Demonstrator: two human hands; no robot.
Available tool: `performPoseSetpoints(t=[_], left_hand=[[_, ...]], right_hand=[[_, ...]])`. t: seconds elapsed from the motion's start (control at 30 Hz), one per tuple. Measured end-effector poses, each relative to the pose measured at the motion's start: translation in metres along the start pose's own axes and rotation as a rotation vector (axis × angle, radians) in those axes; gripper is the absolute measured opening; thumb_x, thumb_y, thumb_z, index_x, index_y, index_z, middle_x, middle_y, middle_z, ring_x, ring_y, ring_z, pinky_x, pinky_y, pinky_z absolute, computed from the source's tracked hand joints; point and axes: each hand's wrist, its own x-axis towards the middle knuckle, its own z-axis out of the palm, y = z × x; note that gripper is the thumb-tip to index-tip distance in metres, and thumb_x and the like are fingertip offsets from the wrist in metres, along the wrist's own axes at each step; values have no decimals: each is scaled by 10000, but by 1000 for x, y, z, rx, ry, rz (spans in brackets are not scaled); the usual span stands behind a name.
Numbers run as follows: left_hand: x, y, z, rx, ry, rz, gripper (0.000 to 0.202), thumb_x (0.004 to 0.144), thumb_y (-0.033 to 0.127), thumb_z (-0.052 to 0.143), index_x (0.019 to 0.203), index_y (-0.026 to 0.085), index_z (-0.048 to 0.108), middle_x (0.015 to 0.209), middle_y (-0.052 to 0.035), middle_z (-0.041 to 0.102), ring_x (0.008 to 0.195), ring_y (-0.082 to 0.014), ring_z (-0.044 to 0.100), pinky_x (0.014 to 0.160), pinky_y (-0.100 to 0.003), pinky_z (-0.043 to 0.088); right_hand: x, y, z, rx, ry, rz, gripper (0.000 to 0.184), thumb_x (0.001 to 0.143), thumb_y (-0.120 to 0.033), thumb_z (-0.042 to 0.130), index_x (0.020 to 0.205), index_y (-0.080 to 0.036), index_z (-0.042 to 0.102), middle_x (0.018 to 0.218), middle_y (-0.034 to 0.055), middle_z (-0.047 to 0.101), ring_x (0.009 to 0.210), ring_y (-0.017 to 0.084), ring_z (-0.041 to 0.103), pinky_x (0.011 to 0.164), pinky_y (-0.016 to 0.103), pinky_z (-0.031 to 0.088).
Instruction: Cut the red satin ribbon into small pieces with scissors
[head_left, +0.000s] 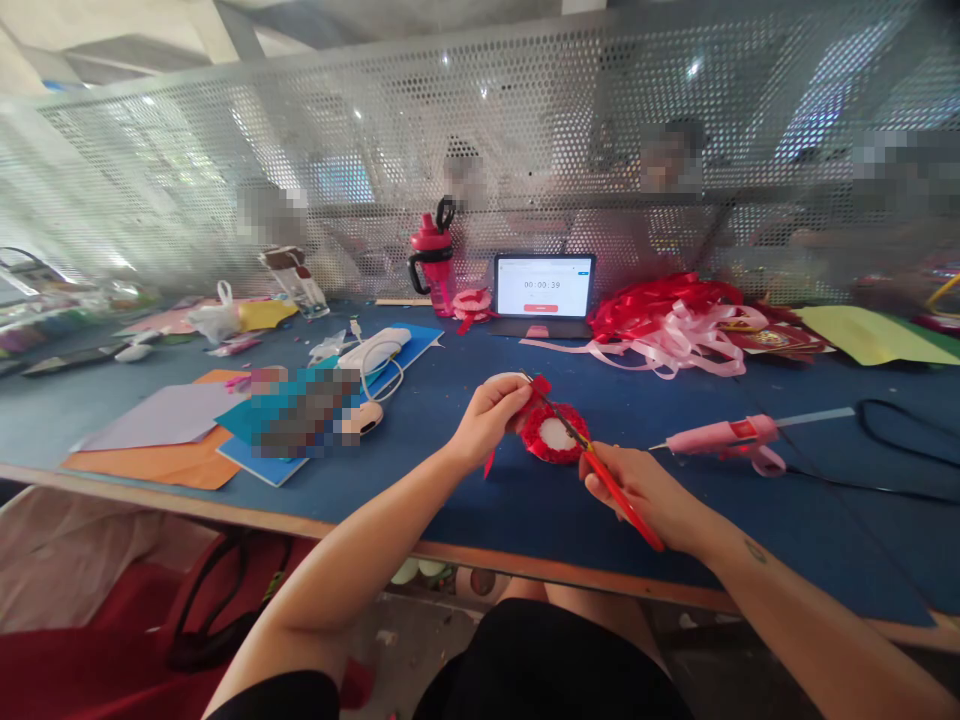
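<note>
My left hand (491,415) is closed, pinching a piece of red ribbon (541,385) above the blue tabletop. A strip of red ribbon also hangs below that hand. In my right hand (652,490) is a pair of scissors (619,498) with red handles, its blades pointing up and left to the ribbon by my left fingertips. Whether the blades touch the ribbon I cannot tell. Under the blades lies a round red ruffled rosette (534,436) with a white centre, partly hidden by the scissors and my left fingers.
A pink glue gun (724,438) with a black cord lies right. Behind are a tablet (543,290) showing a timer, a pile of red and pink ribbons (675,310) and a pink bottle (433,262). Paper sheets (150,420) and a white power strip (375,348) are left.
</note>
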Motion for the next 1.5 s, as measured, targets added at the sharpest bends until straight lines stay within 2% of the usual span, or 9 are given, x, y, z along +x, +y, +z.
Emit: performPoseSetpoints(t=[0.3,0.47,0.67,0.83,0.97,1.17,1.27,1.37,1.5], left_hand=[[2,-4,-2,84,30,56,318,756,437,648,675,133,601,604,2,521,474,-42,346,436,-190,255],[3,-2,-5,63,-2,16,369,736,487,665,691,126,606,532,21,471,462,-52,389,427,-185,248],[2,3,-4,-15,-27,-29,393,721,501,669,759,116,596,554,43,416,470,-33,320,453,-182,218],[0,2,-5,-13,-60,8,253,751,371,607,789,121,590,540,44,411,478,-48,318,474,-202,219],[0,0,-9,-7,-60,-1,140,719,267,536,743,131,558,486,45,406,458,-62,352,462,-207,213],[1,0,-6,-121,-123,-29,150,729,317,449,782,177,454,494,42,460,394,-52,252,413,-200,140],[1,0,-5,-158,-91,-43,119,767,299,451,773,193,396,530,46,498,386,-37,228,410,-187,152],[1,0,-5,-129,-78,-53,145,794,283,507,756,181,410,567,47,522,381,-18,262,409,-171,170],[1,1,-4,-50,-83,-31,216,777,323,600,724,159,470,588,18,565,428,-48,438,438,-184,310]], right_hand=[[-1,0,0,40,-2,4,260,926,-419,433,786,-204,477,683,-8,539,536,126,480,508,233,337],[0,2,0,57,-10,2,244,920,-401,452,780,-202,470,704,-7,546,543,118,484,504,219,338],[0,1,0,93,-11,6,280,941,-420,404,781,-199,466,654,-17,520,505,104,465,487,209,326],[-1,-1,-1,110,-8,14,261,930,-404,430,775,-198,474,646,-21,516,505,102,462,484,205,327],[-1,-1,-1,112,-4,18,268,929,-403,422,768,-196,476,642,-20,512,501,101,456,482,205,329],[-1,-1,-1,127,-12,8,250,928,-376,415,770,-193,475,641,-19,509,497,99,461,478,202,330],[-1,-1,-1,131,-18,4,242,924,-373,422,768,-194,473,633,-21,501,498,100,464,477,200,329],[-1,0,0,124,-15,12,243,926,-381,423,775,-196,474,638,-21,503,498,101,463,475,201,326],[0,2,1,129,-18,-1,254,927,-399,434,772,-200,461,647,-23,504,501,101,458,478,204,322]])
